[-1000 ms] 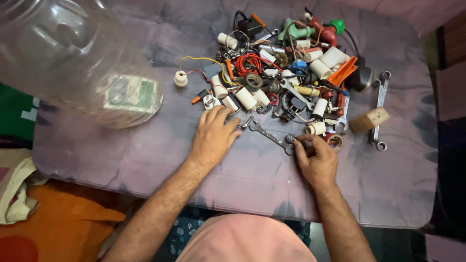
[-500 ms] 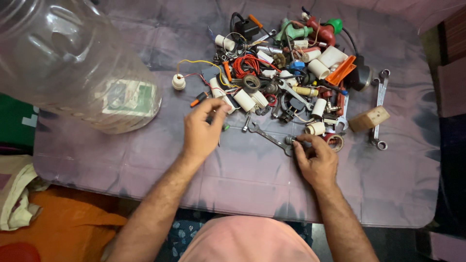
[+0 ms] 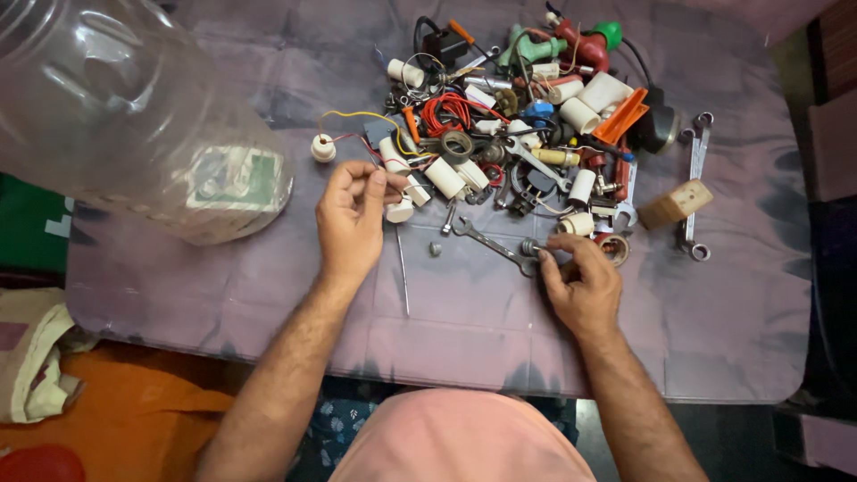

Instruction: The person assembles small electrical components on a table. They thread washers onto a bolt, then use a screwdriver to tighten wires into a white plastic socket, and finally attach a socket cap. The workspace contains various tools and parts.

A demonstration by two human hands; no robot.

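Observation:
My left hand [image 3: 350,223] hovers over the purple table cover [image 3: 268,295] at the near left edge of a heap of small hardware [image 3: 527,134]: white cylinders, red wire, tools. Its thumb and fingers are pinched on something small that they mostly hide, just above a white cylinder [image 3: 399,211]. My right hand [image 3: 585,287] rests on the cover at the heap's near edge. Its fingertips pinch a small metal bolt [image 3: 530,247] at the end of a spanner [image 3: 489,243] that lies flat.
A big clear plastic jar [image 3: 116,107] with a green-and-white label lies on its side at the far left. A white spool [image 3: 323,147], a thin metal rod [image 3: 403,268], a wooden block [image 3: 676,203] and a second spanner [image 3: 693,183] lie around the heap. A cloth bag [image 3: 36,366] sits below the table.
My left hand has lifted off the cover, drawn back to the left and curled its fingers into a pinch. My right hand has stayed at the spanner's end.

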